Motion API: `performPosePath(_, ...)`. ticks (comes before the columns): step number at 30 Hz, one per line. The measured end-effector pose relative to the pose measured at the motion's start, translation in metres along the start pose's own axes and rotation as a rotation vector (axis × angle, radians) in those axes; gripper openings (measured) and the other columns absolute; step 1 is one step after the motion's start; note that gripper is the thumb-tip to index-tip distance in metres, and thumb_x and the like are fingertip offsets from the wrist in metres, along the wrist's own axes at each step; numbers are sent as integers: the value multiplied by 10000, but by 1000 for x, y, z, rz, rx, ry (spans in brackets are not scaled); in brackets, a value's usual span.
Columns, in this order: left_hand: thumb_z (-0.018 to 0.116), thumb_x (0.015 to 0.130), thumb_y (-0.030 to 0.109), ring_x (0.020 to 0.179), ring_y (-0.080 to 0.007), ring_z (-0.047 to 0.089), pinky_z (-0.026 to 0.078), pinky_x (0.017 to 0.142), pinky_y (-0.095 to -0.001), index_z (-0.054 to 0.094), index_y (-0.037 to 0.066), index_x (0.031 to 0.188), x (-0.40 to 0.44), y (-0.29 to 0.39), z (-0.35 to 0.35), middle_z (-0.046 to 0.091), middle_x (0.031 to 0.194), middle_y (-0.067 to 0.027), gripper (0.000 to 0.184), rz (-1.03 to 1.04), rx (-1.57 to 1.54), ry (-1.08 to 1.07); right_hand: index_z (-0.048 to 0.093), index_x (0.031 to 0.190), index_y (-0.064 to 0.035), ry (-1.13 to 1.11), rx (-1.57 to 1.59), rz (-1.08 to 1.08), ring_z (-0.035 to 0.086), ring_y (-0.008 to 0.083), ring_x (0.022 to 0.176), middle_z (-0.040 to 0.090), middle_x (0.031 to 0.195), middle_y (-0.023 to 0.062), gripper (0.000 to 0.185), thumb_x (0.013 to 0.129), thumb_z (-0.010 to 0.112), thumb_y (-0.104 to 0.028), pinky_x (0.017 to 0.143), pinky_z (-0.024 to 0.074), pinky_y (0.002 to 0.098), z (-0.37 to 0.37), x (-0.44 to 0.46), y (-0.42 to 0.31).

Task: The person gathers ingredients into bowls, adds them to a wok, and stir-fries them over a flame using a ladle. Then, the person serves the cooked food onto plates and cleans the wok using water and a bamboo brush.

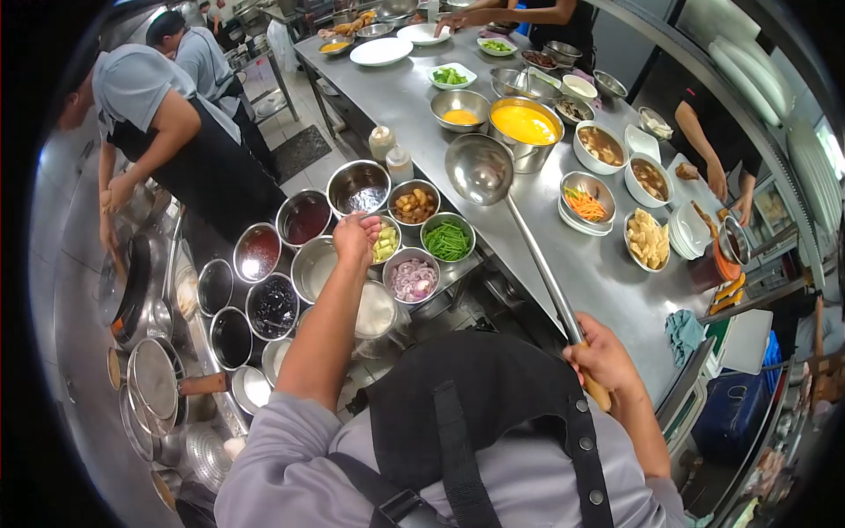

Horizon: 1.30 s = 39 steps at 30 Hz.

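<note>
My right hand (601,354) is closed round the wooden end of a long-handled ladle (480,169). The ladle's bowl hangs over the steel table, just in front of a pot of yellow liquid (525,123). My left hand (357,239) reaches over the metal containers, beside the one with cut pale green vegetable (385,243); its fingers are bent and partly seen, and whether anything is in them is unclear. Close by are containers of green beans (447,238), sliced purple onion (413,278), fried brown pieces (414,205) and dark liquid (358,187).
At the left, a person (167,114) in a dark apron bends over a wok (132,282). Other people's hands are at the far and right sides of the steel table (581,255). Bowls of soup (601,147), plates (381,51) and two squeeze bottles (382,143) stand nearby.
</note>
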State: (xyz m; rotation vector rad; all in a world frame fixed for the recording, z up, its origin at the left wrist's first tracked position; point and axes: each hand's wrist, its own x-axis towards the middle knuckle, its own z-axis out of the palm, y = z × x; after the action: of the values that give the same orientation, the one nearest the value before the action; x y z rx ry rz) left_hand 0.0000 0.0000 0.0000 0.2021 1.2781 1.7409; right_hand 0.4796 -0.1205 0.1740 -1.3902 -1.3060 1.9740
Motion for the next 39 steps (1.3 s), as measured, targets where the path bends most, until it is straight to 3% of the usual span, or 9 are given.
performPosePath(7,491,1072,224,602,-150,639,508,509,-258,577,12,1182,-50,49,48,702,832,-136,253,230,199,-167,510,1327,-7,-96,142,28,491,109,489,536,694,36,411,925,589,-39,454,429,253,41,31,-38)
performPosePath(9,521,1071,244,616,-135,638,511,517,-258,593,2,1182,-52,42,61,706,843,-130,276,481,570,-211,512,1328,-14,-311,653,124,465,117,474,514,682,40,394,947,589,-79,444,390,263,42,32,-37)
performPosePath(13,514,1078,252,630,-114,631,507,531,-238,606,-4,1173,-60,49,62,712,869,-116,288,433,305,-136,514,1340,-35,-292,718,146,457,123,466,492,666,34,401,949,589,-84,439,367,264,41,26,-31)
performPosePath(21,527,1074,240,620,-111,622,497,554,-232,638,1,1147,-82,53,65,710,830,-97,274,473,414,-219,521,1307,-26,-160,335,76,511,121,481,530,669,26,391,923,590,-54,449,429,256,38,25,-35)
performPosePath(24,537,1062,239,618,-147,647,525,592,-311,670,-14,1101,-76,36,71,707,769,-95,288,877,994,-264,524,1296,-22,-138,219,46,524,116,482,545,675,25,385,919,595,-47,452,452,252,45,33,-37)
performPosePath(27,542,1059,245,629,-167,664,536,610,-321,676,-10,1102,-77,37,62,707,758,-101,291,987,1007,-209,527,1291,-22,-144,243,44,524,115,477,549,678,24,379,919,597,-47,449,455,251,39,37,-34)
performPosePath(36,541,1069,230,648,-114,638,529,619,-290,678,-5,1132,-88,54,41,717,801,-80,279,881,800,-62,534,1265,-29,-172,388,64,518,105,475,555,677,26,358,913,598,-45,441,436,242,32,28,-36)
performPosePath(38,536,1057,233,656,-235,707,549,650,-367,679,3,1101,-97,49,56,727,795,-152,275,828,780,-156,538,1255,-25,-145,320,55,517,104,475,555,677,24,350,911,599,-45,445,436,240,33,30,-36)
performPosePath(39,536,1057,233,656,-235,707,549,650,-367,679,3,1101,-94,44,60,727,795,-152,275,828,779,-155,541,1245,-20,-146,276,49,519,104,480,556,679,20,341,910,599,-45,452,441,238,34,31,-37)
